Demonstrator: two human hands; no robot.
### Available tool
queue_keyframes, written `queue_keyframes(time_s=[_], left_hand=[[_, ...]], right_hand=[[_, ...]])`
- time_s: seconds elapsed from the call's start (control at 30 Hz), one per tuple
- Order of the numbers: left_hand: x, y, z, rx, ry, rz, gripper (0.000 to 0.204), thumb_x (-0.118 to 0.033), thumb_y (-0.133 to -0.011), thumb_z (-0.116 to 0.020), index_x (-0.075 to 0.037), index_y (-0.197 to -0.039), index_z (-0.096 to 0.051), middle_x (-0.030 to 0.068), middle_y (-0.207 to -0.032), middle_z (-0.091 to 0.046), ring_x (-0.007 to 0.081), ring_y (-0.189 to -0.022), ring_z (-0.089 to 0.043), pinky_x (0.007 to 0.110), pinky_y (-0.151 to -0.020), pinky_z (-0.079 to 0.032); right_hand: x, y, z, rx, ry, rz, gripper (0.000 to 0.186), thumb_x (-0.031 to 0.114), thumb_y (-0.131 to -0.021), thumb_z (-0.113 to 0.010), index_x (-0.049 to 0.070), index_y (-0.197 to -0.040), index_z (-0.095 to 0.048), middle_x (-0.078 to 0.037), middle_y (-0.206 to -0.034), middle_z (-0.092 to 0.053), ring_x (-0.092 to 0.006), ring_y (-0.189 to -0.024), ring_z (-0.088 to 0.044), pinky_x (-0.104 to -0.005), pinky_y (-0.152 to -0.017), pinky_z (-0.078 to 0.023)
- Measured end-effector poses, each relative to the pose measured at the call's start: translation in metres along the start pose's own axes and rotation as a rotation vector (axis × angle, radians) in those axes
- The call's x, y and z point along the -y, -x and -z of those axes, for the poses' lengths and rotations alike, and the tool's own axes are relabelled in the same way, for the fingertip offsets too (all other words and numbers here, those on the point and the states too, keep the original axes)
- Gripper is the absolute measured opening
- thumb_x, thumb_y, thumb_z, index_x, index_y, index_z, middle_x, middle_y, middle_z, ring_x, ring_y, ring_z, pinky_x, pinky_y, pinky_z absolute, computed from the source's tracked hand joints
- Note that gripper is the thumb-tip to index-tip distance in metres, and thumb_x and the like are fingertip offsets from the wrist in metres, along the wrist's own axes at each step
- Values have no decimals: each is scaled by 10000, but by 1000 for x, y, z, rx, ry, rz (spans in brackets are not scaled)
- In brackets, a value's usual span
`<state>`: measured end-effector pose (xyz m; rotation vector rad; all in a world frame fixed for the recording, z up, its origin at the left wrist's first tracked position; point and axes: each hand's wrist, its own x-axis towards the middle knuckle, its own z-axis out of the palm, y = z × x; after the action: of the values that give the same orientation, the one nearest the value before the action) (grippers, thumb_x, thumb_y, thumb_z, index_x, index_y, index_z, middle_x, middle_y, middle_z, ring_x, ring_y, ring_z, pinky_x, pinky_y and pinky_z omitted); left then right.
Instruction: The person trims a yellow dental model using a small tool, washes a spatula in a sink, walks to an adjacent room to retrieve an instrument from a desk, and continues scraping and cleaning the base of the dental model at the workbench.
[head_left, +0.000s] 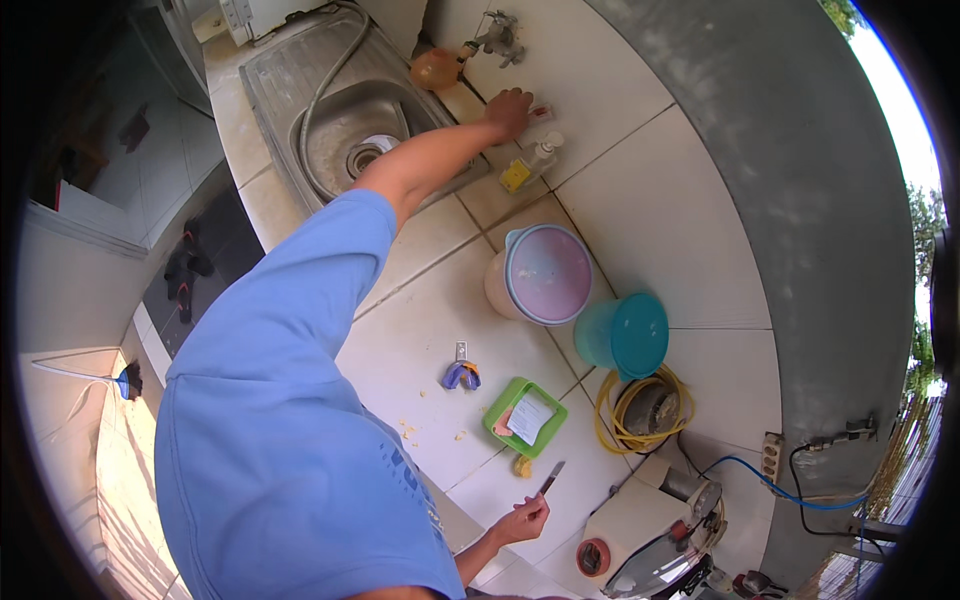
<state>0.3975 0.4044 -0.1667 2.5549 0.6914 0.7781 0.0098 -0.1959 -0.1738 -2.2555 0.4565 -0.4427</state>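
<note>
My left arm stretches across the sink to the tiled wall. My left hand (508, 112) is beside a small clear container with a red-and-white label (540, 113); its fingers curl out of sight, so whether they grip it is unclear. Low in the picture, my right hand (522, 520) is closed round a small knife (552, 478), its blade pointing up and away. Nearby lie a yellow lump (523, 466) and a green tray (492, 418) holding white paper and a pinkish piece. Farther left is a curved purple-and-orange piece with a metal tab (461, 374). Pale crumbs (407, 431) are scattered nearby.
The steel sink (270, 95) has a grey hose. A pump bottle (543, 152), a pink-lidded tub (548, 273) and a teal-lidded container (638, 335) line the wall. Beyond are a coiled yellow hose (610, 425), a cream machine (630, 520) and a power strip (771, 458).
</note>
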Motion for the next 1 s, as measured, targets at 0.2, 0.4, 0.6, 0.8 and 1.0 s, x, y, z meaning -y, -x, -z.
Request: queue_keyframes(time_s=[0.2, 0.4, 0.6, 0.8, 1.0], left_hand=[[20, -24, 1, -201, 93, -124, 184, -135, -862, -591, 9, -970, -630, 145, -912, -670, 262, -817, -677, 390, -751, -543], [-26, 42, 154, -249, 541, 2, 190, -143, -801, -621, 44, -837, -628, 188, -714, -651, 282, -663, -664, 380, -617, -512], [-68, 191, 167, 316, 948, 179, 187, -67, -887, -647, 21, -1043, -592, 53, -866, -662, 79, -756, -631, 241, -673, -524], [-58, 241, 144, 343, 1239, 453, 342, -136, -1001, -444, 10, -1309, -470, 128, -1158, -603, 178, -944, -635, 310, -811, -548], [-36, 291, 86, 609, 974, 359, 438, -175, -1007, -396, -8, -1410, -360, 117, -1288, -534, 185, -1141, -556, 320, -915, -482]], right_hand=[[109, 15, -66, 35, -187, -125, 252, 178, -994, -531, -27, -1104, -628, -57, -727, -604, -59, -528, -439, -188, -439, -328], [246, -6, -147, 232, -265, 572, 557, 73, -860, -655, -27, -1364, -439, -222, -1306, -480, -291, -1044, -557, -384, -886, -463], [315, -19, -235, 348, -9, 928, 597, 42, -817, -644, 11, -1376, -437, -237, -1365, -446, -412, -1191, -500, -474, -955, -443], [309, -54, -271, 444, 199, 669, 247, 164, -816, -667, -5, -965, -566, -191, -991, -567, -393, -733, -668, -460, -615, -537], [295, -62, -306, 369, 456, 863, 214, 139, -747, -678, -12, -899, -675, -203, -963, -597, -272, -711, -702, -330, -568, -565]])
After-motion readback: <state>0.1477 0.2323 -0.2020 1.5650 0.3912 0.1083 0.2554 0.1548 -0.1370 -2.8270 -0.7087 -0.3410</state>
